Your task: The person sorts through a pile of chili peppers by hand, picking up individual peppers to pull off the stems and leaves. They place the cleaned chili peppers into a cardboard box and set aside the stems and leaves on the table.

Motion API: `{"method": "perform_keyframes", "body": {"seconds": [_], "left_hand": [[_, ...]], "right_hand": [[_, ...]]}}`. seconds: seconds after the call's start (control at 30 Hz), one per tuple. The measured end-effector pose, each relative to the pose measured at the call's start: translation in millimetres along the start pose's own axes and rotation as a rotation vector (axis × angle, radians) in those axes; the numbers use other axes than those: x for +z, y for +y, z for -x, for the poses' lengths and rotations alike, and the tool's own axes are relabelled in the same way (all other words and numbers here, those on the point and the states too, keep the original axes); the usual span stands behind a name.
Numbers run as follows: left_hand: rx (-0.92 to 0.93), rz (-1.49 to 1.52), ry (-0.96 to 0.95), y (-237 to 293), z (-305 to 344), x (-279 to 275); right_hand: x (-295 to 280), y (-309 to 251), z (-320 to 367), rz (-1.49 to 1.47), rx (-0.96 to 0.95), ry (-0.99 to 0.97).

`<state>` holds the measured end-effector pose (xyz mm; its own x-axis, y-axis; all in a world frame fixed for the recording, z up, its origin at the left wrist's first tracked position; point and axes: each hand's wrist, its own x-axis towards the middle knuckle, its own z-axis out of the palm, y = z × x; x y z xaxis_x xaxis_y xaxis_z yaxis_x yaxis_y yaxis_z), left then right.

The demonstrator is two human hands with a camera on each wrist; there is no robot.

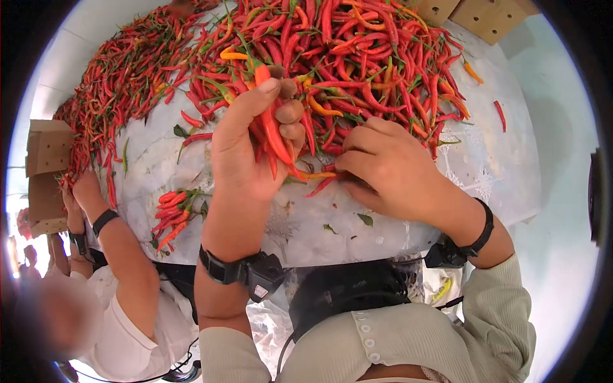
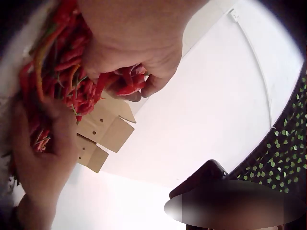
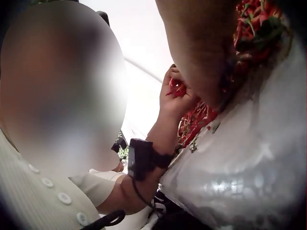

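Observation:
My left hand [image 1: 246, 137] is raised over the near edge of the chili pile, palm up. Its curled fingers and thumb grip a bunch of long red chili peppers [image 1: 274, 131], green stems pointing away. In the left wrist view, red tips [image 2: 132, 84] poke out of that fist. Beside it, my right hand [image 1: 391, 167] is bent down at the front of the pile [image 1: 364, 70]. Between its thumb and fingers lie the ends of a thin orange-red chili pepper [image 1: 318, 175] and a red one beneath. The fingertips are partly hidden.
A small group of red chilies [image 1: 172, 214] lies apart at the near left. Another person's arm [image 1: 121, 246] reaches into the left part of the heap. Cardboard boxes stand at the left [image 1: 48, 150] and far right [image 1: 491, 19]. Loose leaves [image 1: 364, 219] dot the pale tablecloth [image 1: 306, 239].

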<state>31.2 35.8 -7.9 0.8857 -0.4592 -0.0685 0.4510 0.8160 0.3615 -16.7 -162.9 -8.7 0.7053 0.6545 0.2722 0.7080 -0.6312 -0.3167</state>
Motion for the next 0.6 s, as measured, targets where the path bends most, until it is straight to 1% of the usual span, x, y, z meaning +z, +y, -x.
{"method": "perform_keyframes", "body": {"seconds": [0.13, 0.2, 0.27, 0.3, 0.37, 0.4, 0.47, 0.5, 0.57, 0.6], "left_hand": [[-0.049, 0.028, 0.054, -1, 1, 7], [-0.026, 0.021, 0.071, -4, 0, 13], [-0.006, 0.021, 0.091, -7, 0, 17], [0.002, 0.02, 0.065, -6, -1, 15], [0.018, 0.024, 0.02, -6, -2, 6], [-0.006, 0.06, 0.013, -6, -2, 3], [-0.057, 0.134, -0.001, -5, -1, -3], [-0.036, 0.11, 0.016, -6, -2, -1], [0.007, 0.061, 0.05, -8, -2, 3], [-0.006, 0.04, 0.082, -8, -2, 5]], "right_hand": [[1, -1, 0, 0.0, -0.035, -0.016], [2, -2, 1, -0.006, -0.038, -0.033], [0, -1, 1, -0.069, -0.007, -0.002], [-1, 0, 1, -0.099, 0.005, 0.012], [-7, 4, 0, -0.216, 0.062, 0.135], [-9, 5, 1, -0.275, 0.091, 0.195], [-11, 7, 3, -0.619, 0.286, 0.273], [-12, 8, 4, -0.789, 0.386, 0.312], [-17, 8, 1, -1.05, 0.474, 0.347], [-19, 9, -1, -1.182, 0.517, 0.365]]}}
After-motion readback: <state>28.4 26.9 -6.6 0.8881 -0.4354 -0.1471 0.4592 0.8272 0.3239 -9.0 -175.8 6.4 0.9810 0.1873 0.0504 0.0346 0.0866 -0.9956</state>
